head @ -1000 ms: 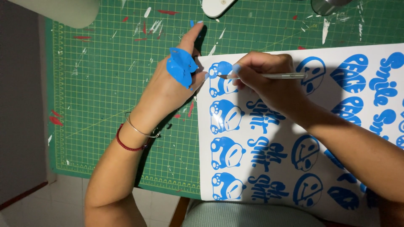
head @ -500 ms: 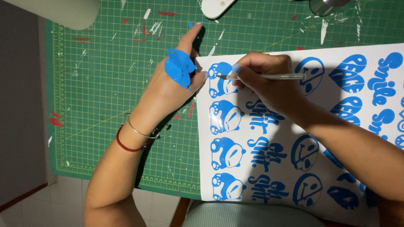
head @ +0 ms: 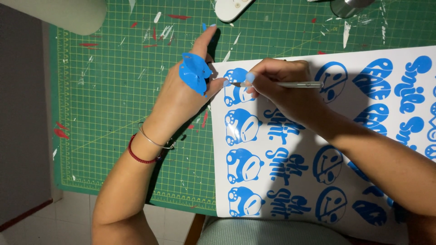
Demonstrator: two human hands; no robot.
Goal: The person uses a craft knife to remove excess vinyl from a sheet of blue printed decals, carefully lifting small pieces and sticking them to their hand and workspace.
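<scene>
While both hands meet at the top-left corner of the sheet, the scene sorts by size as follows.

Cutting mat (head: 113, 113): green, gridded, covering the worktop from 9 o'clock round to 1 o'clock; flecked with red and white scraps.

Vinyl sheet (head: 363, 136): white backing with blue cut shapes, rounded animal faces in a column, lettering and smiling faces; it lies on the mat from the centre out to 3 and 5 o'clock.

Pale cylinder (head: 59, 13): at 11 o'clock, cut off by the frame edge.

Left hand (head: 181, 97): just left of centre, back of the hand up, palm side on the mat beside the sheet's left edge. The index finger points toward 12 o'clock; the thumb reaches toward 3 o'clock and presses the sheet's corner. The fingers are spread loosely and grip nothing.

Right hand (head: 279, 86): just right of centre, over the sheet, fingers closed tight round a slim tool.

Slim tool (head: 295, 84): silver, pen-shaped, lying level, tail toward 3 o'clock, tip toward 9 o'clock at the topmost animal face, close to the left thumb.

Blue scraps (head: 194, 72): a crumpled clump of peeled blue vinyl stuck on the back of the left hand.

White object (head: 234, 9): rounded, at 12 o'clock.

Metal cup (head: 352, 7): at 1 o'clock, partly out of frame.

Bracelets (head: 143, 147): red cord and thin silver band on the left wrist, toward 8 o'clock.
</scene>
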